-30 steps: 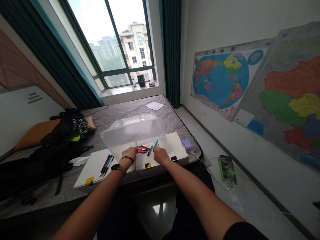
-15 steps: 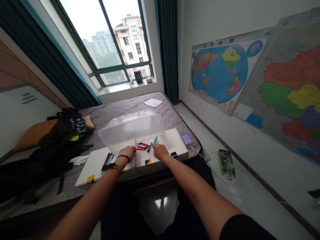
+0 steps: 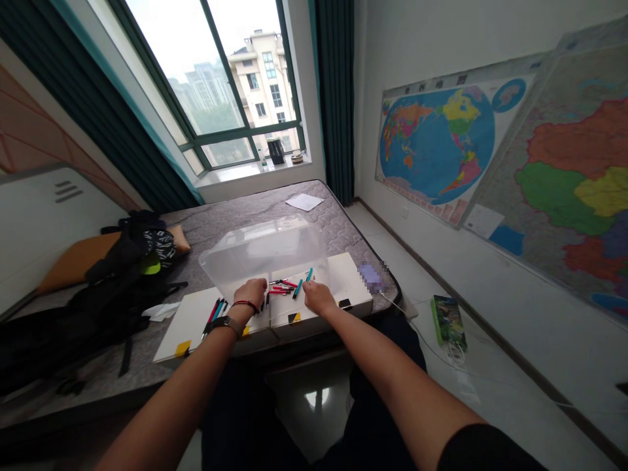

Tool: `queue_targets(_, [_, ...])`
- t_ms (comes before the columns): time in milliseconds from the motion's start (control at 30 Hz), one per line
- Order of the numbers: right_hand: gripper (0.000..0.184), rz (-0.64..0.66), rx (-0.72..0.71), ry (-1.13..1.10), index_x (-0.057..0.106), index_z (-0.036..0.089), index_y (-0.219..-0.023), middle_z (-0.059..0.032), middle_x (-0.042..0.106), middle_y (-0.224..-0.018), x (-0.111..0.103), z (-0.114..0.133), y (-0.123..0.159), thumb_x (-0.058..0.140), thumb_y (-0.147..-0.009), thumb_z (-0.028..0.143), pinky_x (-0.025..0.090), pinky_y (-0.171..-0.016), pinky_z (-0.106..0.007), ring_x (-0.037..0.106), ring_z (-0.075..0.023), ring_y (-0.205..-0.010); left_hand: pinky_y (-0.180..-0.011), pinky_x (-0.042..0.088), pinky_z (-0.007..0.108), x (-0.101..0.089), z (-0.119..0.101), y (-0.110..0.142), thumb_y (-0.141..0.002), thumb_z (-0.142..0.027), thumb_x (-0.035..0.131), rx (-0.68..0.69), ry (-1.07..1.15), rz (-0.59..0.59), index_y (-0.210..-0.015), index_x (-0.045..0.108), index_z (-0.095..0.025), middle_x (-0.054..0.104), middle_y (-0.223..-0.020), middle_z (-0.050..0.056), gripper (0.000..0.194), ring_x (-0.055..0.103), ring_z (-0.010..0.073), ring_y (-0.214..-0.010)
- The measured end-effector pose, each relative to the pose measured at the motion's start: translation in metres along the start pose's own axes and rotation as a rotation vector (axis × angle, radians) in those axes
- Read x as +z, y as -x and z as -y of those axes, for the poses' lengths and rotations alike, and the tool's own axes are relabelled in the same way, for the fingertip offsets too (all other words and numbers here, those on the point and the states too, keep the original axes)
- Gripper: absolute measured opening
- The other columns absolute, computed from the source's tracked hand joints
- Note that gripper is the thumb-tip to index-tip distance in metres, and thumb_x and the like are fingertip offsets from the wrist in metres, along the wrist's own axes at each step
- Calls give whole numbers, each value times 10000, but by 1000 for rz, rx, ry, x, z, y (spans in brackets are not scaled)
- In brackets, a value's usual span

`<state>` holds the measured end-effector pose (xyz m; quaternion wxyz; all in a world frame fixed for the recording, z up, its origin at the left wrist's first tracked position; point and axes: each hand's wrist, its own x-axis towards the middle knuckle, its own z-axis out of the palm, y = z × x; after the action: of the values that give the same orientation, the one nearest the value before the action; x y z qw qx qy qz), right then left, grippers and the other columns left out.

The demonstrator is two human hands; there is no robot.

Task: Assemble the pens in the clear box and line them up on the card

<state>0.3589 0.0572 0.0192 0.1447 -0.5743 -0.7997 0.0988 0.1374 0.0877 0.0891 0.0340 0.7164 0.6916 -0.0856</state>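
My right hand (image 3: 318, 297) is closed on a teal pen (image 3: 309, 274), which points up and away from the fingers. My left hand (image 3: 251, 292), with a red cord and a watch at the wrist, has its fingers pressed together beside the loose pens; what they hold, if anything, is hidden. Between the hands lie several red pens (image 3: 280, 292) and another teal pen (image 3: 297, 288) on a white box (image 3: 338, 265). Behind them a clear plastic bin (image 3: 260, 248) rests with its opening towards me. Left of my wrist lies a row of pens (image 3: 214, 313), partly covered by my arm.
A second white box (image 3: 179, 320) adjoins on the left. Both sit on a grey mattress (image 3: 338, 226). Black bags (image 3: 118, 261) and a tissue (image 3: 161, 312) lie left. A blurred purple object (image 3: 371, 278) with a white cable is right. A green box (image 3: 449, 320) stands on the floor.
The view has shifted slightly, moving the scene a little right. A black pen now shows just beside my left fingers. My right hand keeps its hold on the teal pen.
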Motion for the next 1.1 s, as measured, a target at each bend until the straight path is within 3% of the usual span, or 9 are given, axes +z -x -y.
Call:
queue_targets(300, [288,-9,-7,6,571,150,-1080,-144,651,-1032,2,-1,-1,416,-845,93,443,-781,-327,623,-251,-916,-781,500,327,4,-3,-3,-786,-268,536,-40,17,105,-1011,699,-259,672,-1117,109,279,643,265,-986])
queue_targets(467, [275,-2,-11,14,569,147,-1076,-149,649,-1034,-1,0,1,411,-857,97,443,-780,-321,623,-250,-918,-777,491,259,8,4,-7,-755,-200,568,5,128,134,-991,703,-261,709,-1035,61,279,654,193,-920])
queue_targets(533, [274,18,-6,23,562,146,-1085,-154,646,-1046,-3,1,1,411,-862,97,445,-787,-320,623,-250,-929,-776,487,236,9,8,-9,-755,-156,565,27,217,78,-990,687,-251,724,-976,32,281,655,161,-879])
queue_targets(633, [277,48,-2,42,549,143,-1105,-161,638,-1076,-5,2,1,411,-869,99,449,-799,-318,621,-247,-955,-794,488,236,9,14,-13,-789,-154,547,29,355,-117,-995,663,-234,727,-946,18,249,661,150,-852])
queue_targets(733, [267,48,0,50,550,147,-1098,-152,638,-1078,-4,1,1,421,-869,104,456,-797,-314,625,-244,-955,-755,496,238,7,17,-17,-824,-203,538,36,504,-262,-1026,635,-218,725,-943,11,225,663,123,-685])
queue_targets(833, [262,31,-4,50,555,153,-1084,-139,645,-1057,-2,0,1,430,-859,106,460,-786,-319,630,-246,-937,-714,491,235,4,19,-19,-824,-236,553,28,539,-258,-1044,626,-212,724,-935,3,232,631,97,-566])
queue_targets(967, [261,26,-8,55,556,152,-1080,-143,647,-1051,-3,0,1,427,-858,105,461,-777,-319,632,-246,-926,-715,466,241,4,16,-18,-797,-330,599,80,374,-175,-908,675,-202,722,-841,23,185,656,151,-714])
queue_targets(1100, [271,41,-3,49,559,147,-1097,-156,644,-1076,-6,1,1,422,-866,105,457,-798,-316,630,-245,-950,-714,453,255,6,13,-17,-834,-442,532,66,291,-216,-846,688,-194,707,-783,39,294,646,182,-770])
